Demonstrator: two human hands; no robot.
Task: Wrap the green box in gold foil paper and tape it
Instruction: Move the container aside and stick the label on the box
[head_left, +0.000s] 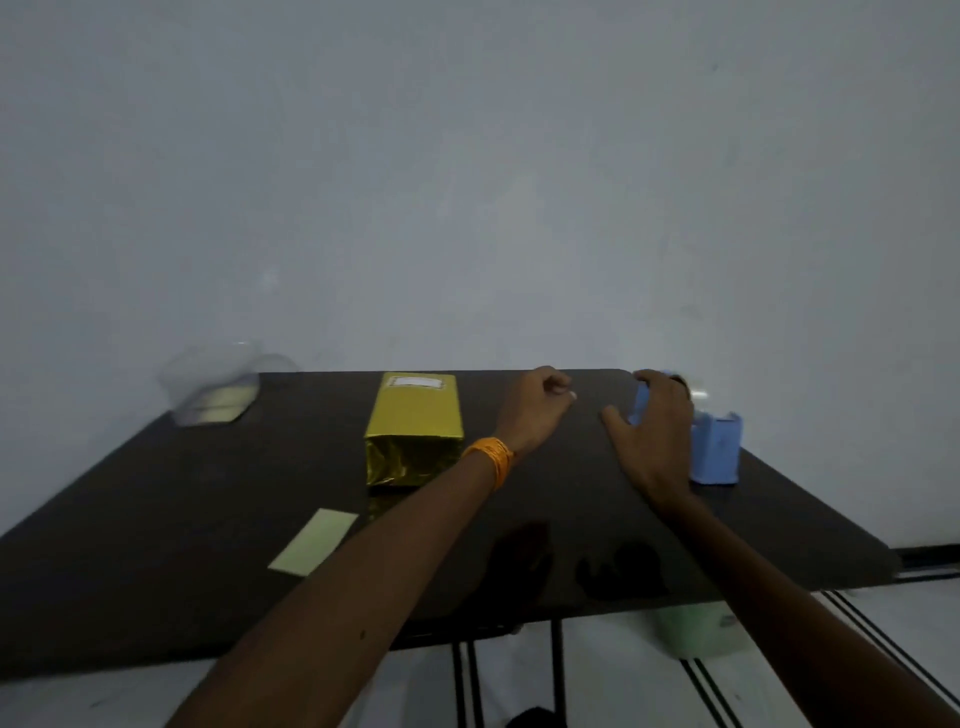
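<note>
The box, wrapped in gold foil, lies on the dark table at the back middle, with a white label on its far end. My left hand, with an orange wristband, hovers just right of the box. Its fingers are curled, and thumb and forefinger pinch a small pale end of tape. My right hand grips the top of the blue tape dispenser at the table's back right, fingers curled over its far side. Any clear tape between my hands is too faint to see.
A clear plastic container stands at the back left corner. A pale green paper strip lies flat near the front left. A pale green bin sits on the floor under the table's right edge. A plain wall stands right behind the table.
</note>
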